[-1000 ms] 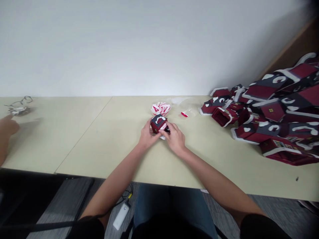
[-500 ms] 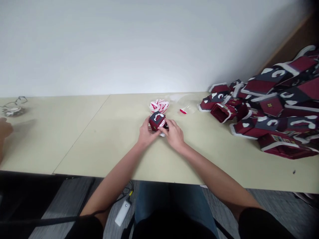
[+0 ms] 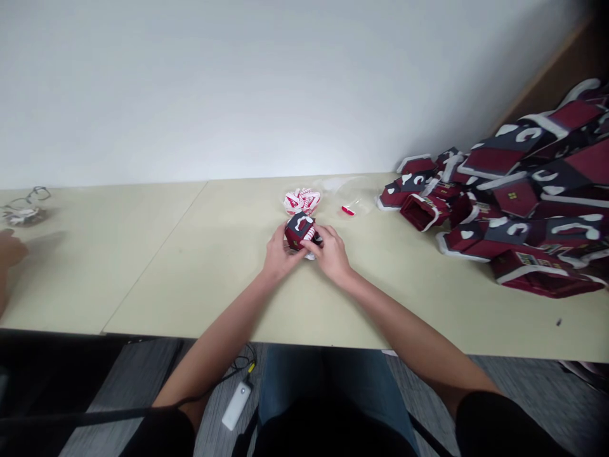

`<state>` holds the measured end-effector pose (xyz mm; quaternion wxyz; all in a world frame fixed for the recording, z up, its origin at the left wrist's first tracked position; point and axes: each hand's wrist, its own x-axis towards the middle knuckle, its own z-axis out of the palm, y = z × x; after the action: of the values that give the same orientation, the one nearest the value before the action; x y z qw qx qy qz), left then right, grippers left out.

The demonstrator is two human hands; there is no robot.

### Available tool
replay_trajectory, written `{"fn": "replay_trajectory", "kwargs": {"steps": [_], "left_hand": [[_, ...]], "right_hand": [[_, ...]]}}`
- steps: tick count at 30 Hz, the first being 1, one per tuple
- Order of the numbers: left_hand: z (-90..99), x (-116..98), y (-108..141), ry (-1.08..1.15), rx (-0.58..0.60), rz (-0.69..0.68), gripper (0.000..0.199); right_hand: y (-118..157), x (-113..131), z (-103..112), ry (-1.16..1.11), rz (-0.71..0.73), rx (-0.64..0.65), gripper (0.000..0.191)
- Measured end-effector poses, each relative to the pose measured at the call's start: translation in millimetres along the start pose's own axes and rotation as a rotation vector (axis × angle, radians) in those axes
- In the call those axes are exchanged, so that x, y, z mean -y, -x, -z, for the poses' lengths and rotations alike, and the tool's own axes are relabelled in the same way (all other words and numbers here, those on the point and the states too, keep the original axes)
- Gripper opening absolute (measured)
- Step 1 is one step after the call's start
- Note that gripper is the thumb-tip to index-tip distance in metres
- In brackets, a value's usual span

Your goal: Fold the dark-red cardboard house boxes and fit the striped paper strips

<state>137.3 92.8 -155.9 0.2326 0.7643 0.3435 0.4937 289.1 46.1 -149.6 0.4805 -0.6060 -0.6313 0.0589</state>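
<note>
Barely anything has moved: angled inward, the left hand point(image 3: 278, 259) grips one maroon house point(image 3: 294, 237) while the right hand point(image 3: 333, 256) pinches one striped strip point(image 3: 309, 234) against it.

This looks like a workroom, part office and part craft workshop. A long, pale desk point(image 3: 166, 273) runs along a plain white wall point(image 3: 238, 95), and gray carpet point(image 3: 514, 371) shows below it at the lower right of the frame, office fashion. The workshop side shows in the heap of similar maroon model houses point(image 3: 516, 197) at right, the red-and-white striped pieces point(image 3: 302, 200) near the center, and another person's hand point(image 3: 10, 249) at far left.
</note>
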Motion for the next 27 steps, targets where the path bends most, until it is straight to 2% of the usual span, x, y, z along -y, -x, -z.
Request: {"fn": "replay_trajectory", "kwargs": {"steps": [4, 8, 12, 19, 24, 27], "left_hand": [[-1.2, 0, 1, -0.038, 0.006, -0.028, 0.075], [-1.3, -4, 0, -0.049, 0.001, -0.022, 0.073], [-0.2, -14, -1, 0.035, -0.014, 0.037, 0.073], [-5.0, -19, 0, 0.086, -0.085, 0.165, 0.075], [-5.3, -15, -2, 0.199, -0.155, 0.262, 0.061], [-3.7, -16, -5, 0.235, -0.197, 0.268, 0.057]], "right_hand": [[0, 0, 6, -0.017, -0.002, 0.023, 0.042], [0, -1, 2, -0.167, -0.05, -0.034, 0.042], [-3, -4, -5, -0.331, -0.097, -0.085, 0.043], [1, -8, -8, -0.376, -0.055, -0.073, 0.052], [5, 2, -7, -0.446, -0.071, -0.01, 0.061], [4, 4, -3, -0.398, -0.044, -0.05, 0.055]]}}
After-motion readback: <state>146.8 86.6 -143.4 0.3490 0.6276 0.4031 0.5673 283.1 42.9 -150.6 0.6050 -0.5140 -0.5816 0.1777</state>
